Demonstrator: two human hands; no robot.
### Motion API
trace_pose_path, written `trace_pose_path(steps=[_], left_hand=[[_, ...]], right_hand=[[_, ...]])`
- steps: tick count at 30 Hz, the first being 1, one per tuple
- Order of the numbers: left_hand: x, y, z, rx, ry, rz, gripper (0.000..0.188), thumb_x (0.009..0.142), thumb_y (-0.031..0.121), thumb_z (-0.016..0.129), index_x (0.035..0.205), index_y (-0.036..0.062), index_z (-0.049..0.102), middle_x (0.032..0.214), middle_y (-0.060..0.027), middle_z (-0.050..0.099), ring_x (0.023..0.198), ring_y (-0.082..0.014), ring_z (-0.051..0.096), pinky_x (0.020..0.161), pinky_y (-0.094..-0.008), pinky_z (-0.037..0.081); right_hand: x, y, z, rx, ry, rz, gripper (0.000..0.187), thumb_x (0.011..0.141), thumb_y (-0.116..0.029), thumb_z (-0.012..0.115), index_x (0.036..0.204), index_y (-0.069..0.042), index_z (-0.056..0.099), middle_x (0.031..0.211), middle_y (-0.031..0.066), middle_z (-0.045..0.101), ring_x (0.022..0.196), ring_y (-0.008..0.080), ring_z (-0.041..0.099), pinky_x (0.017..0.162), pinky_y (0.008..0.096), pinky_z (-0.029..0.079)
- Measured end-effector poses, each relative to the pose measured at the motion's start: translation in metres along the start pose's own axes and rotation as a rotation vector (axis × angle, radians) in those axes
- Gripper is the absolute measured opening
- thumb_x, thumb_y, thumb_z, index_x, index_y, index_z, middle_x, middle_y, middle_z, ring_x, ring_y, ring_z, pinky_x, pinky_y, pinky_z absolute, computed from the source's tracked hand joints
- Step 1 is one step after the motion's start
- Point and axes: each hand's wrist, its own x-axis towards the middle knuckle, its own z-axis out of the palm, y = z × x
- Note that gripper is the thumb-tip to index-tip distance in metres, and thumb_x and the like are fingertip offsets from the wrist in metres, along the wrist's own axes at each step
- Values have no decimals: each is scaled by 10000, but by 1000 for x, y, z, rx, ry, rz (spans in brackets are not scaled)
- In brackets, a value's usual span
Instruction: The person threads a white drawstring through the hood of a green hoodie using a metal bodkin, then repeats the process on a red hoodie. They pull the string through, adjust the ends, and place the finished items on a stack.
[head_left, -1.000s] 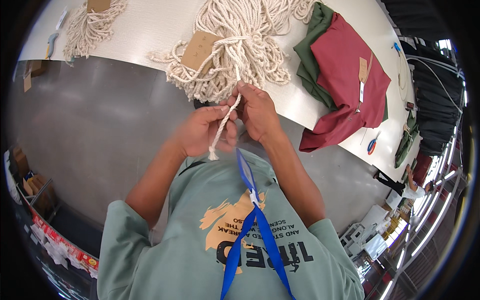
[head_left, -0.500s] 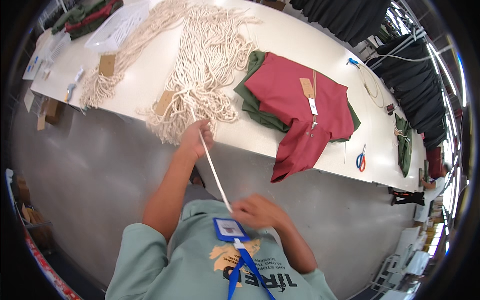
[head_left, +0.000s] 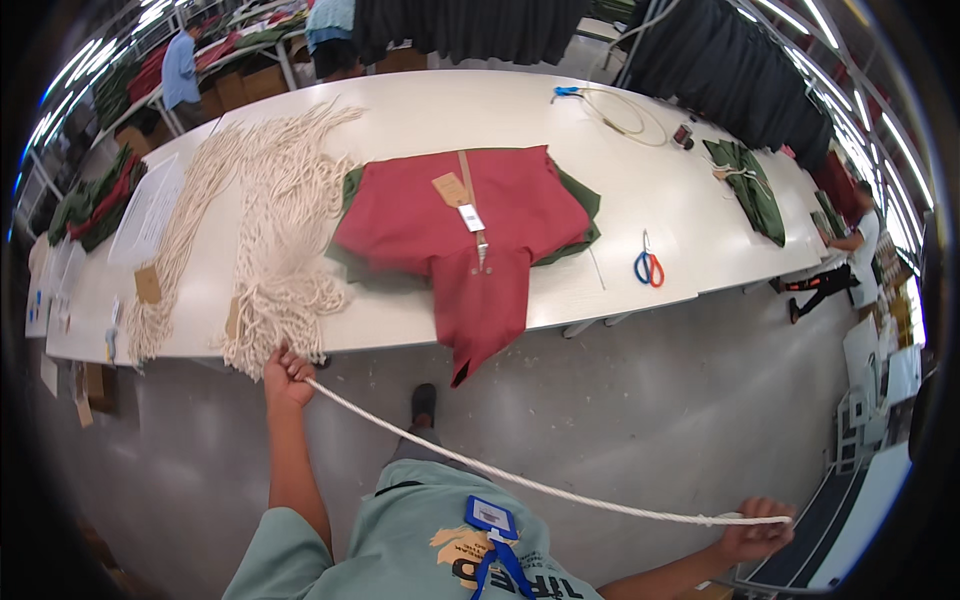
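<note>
A cream cotton rope (head_left: 480,468) stretches between my two hands, sagging slightly across the front of my body. My left hand (head_left: 287,376) is closed on its near-bundle end, just off the table's front edge, at the foot of a thick bundle of cream ropes (head_left: 285,280). Far out to the lower right, my right hand (head_left: 757,530) grips the other part of the rope, with a short end poking past the fingers. A folded maroon garment (head_left: 480,215) with a tan tag lies on the table over a green garment (head_left: 580,215), its narrow part hanging over the edge.
On the white table (head_left: 400,100) lie scissors (head_left: 648,268) with red and blue handles, a coiled hose (head_left: 640,120), a tied green bundle (head_left: 748,190) and a white basket (head_left: 145,215). Black garments (head_left: 470,30) hang behind. One person (head_left: 860,245) stands at right, others at back left.
My right hand has swung far out to the right, drawing a long length of rope from the bundle. The view has turned rightward; my left hand still holds the rope.
</note>
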Motion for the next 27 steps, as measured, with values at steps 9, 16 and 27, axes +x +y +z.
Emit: trace_pose_path(steps=[9, 16, 27], left_hand=[[18, -2, 105, 198, -182, 220, 320, 1071, 400, 445, 1005, 154, 639, 584, 59, 366, 440, -79, 312, 371, -241, 257], [76, 49, 273, 217, -399, 415, 379, 1083, 405, 414, 1019, 100, 630, 601, 34, 372, 462, -86, 324, 392, -252, 262], [50, -152, 393, 751, -819, 827, 339, 1064, 242, 470, 1227, -8, 631, 762, -7, 563, 669, -95, 500, 590, -241, 389]], right_hand=[[95, 13, -21, -122, 100, 31, 309, 993, -292, 550, 767, -83, 528, 666, 60, 567, 584, 130, 558, 516, 294, 483], [298, 175, 73, -1292, -362, 319, 273, 933, -139, 623, 707, 14, 614, 619, 20, 569, 630, 80, 482, 598, 278, 407], [407, 410, 15, -1265, -163, -231, 115, 876, -131, 710, 921, -27, 690, 917, 150, 689, 835, 308, 648, 805, 382, 510]])
